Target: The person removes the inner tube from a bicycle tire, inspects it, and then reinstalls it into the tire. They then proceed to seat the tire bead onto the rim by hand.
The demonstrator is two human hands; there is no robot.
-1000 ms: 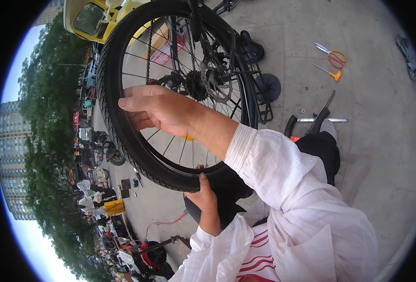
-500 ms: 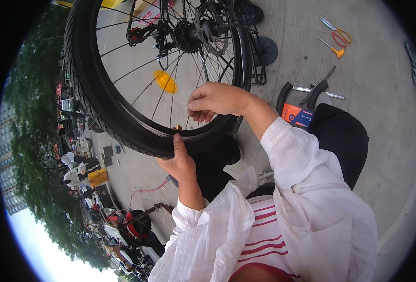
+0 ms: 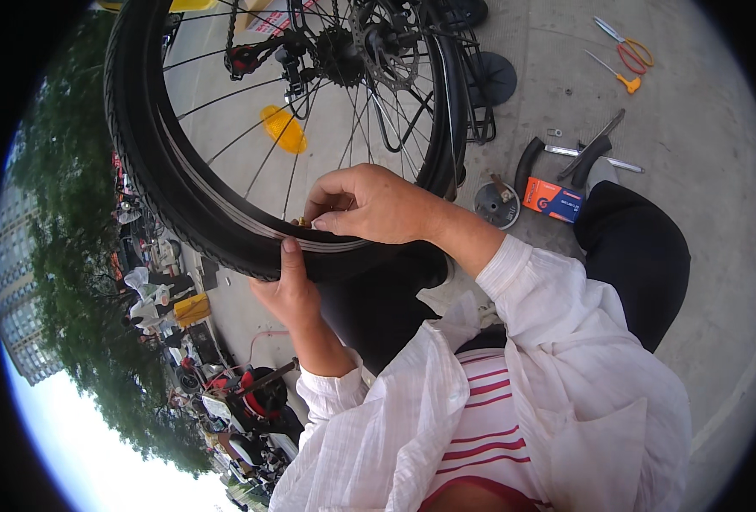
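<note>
A bicycle wheel with a black treaded tire (image 3: 135, 183) stands before me, its spokes running up to the rear hub. My left hand (image 3: 291, 294) grips the tire at its lowest part, thumb pressed against the rim side and fingers hidden beneath. Just above that thumb a small brass-coloured valve stem (image 3: 298, 222) pokes through the inner side of the rim. At the valve, my right hand (image 3: 373, 203) has its thumb and forefinger closed together; the fingertips partly cover it. A pale strip of the rim (image 3: 250, 224) shows beside the tire.
On the concrete to the right lie scissors (image 3: 624, 47), a yellow-handled screwdriver (image 3: 614, 72), an orange and blue box (image 3: 553, 200), a metal bar (image 3: 621, 162) and a round dark disc (image 3: 497, 205). A yellow oval reflector (image 3: 284, 130) sits among the spokes. Parked motorbikes (image 3: 250, 401) stand at left.
My right hand has moved down and left from among the spokes to the valve stem, its fingers closing there. My left hand still holds the tire, and the view has shifted slightly.
</note>
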